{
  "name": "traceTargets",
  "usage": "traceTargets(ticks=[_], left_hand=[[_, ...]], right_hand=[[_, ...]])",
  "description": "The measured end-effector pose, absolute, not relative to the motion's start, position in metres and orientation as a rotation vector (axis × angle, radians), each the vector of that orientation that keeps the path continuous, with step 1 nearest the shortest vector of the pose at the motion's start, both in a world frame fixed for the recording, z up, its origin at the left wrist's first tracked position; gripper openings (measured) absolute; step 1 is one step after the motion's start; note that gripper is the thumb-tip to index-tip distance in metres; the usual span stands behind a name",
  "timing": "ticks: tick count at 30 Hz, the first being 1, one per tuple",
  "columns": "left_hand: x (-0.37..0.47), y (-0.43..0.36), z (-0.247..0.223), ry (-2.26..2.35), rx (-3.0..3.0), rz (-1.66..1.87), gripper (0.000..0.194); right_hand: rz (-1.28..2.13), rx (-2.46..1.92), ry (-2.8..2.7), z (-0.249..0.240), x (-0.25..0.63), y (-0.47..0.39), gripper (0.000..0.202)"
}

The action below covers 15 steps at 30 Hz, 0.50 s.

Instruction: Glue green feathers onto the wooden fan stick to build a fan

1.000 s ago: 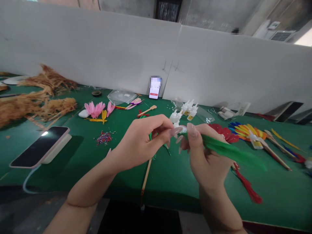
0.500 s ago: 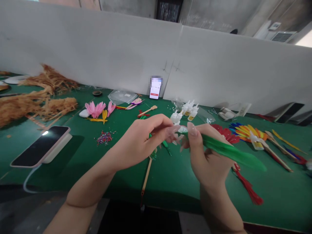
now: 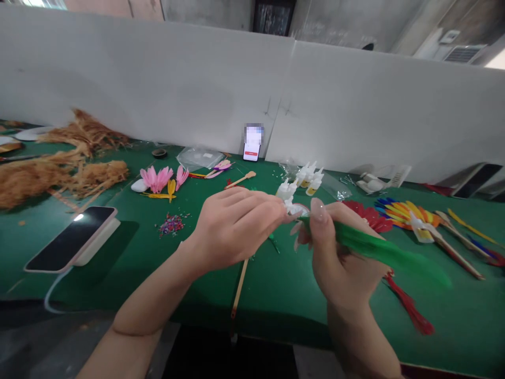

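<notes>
A long green feather (image 3: pixel 390 252) is pinched in my right hand (image 3: pixel 339 252), between thumb and fingers, its wide end trailing to the right. My left hand (image 3: pixel 240 226) meets the narrow end of the feather with its fingertips closed; its own fingers hide the exact grip. Just behind the fingertips are white-capped glue bottles (image 3: pixel 286 190). Below my left hand a wooden stick (image 3: pixel 240 287) lies on the green table (image 3: pixel 197 295), its upper part covered by the hand.
Pink feathers (image 3: pixel 157 179), colourful beads (image 3: pixel 171 224) and a large phone (image 3: pixel 73 237) lie at the left, near brown fibres (image 3: pixel 82 131). A lit phone (image 3: pixel 251 143) leans on the white partition. Red feathers (image 3: pixel 366 216), a multicoloured feather fan (image 3: pixel 410 211) and a red tassel (image 3: pixel 412 308) are on the right.
My left hand has turned so its back faces the camera more, covering more of the green item beneath. The feather and my right hand have shifted slightly right.
</notes>
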<state>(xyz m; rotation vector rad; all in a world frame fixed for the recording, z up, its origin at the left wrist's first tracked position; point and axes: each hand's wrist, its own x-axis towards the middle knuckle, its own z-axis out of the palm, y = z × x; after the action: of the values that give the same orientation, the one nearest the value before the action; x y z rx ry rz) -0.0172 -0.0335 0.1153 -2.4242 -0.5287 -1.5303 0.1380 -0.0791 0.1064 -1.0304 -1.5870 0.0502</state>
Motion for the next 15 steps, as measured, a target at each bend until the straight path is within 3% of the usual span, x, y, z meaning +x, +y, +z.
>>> traceTargets(ticks=[6,15], left_hand=[[-0.005,-0.042,0.107,-0.650,-2.317,-1.794,0.004],[0.004,-0.048,0.097,-0.745,-2.308,-1.840,0.003]], right_hand=[[0.095,-1.023,-1.538,0.108,0.138,-0.085,0.028],[0.147,-1.099,-1.513,0.113,0.139,-0.086,0.034]])
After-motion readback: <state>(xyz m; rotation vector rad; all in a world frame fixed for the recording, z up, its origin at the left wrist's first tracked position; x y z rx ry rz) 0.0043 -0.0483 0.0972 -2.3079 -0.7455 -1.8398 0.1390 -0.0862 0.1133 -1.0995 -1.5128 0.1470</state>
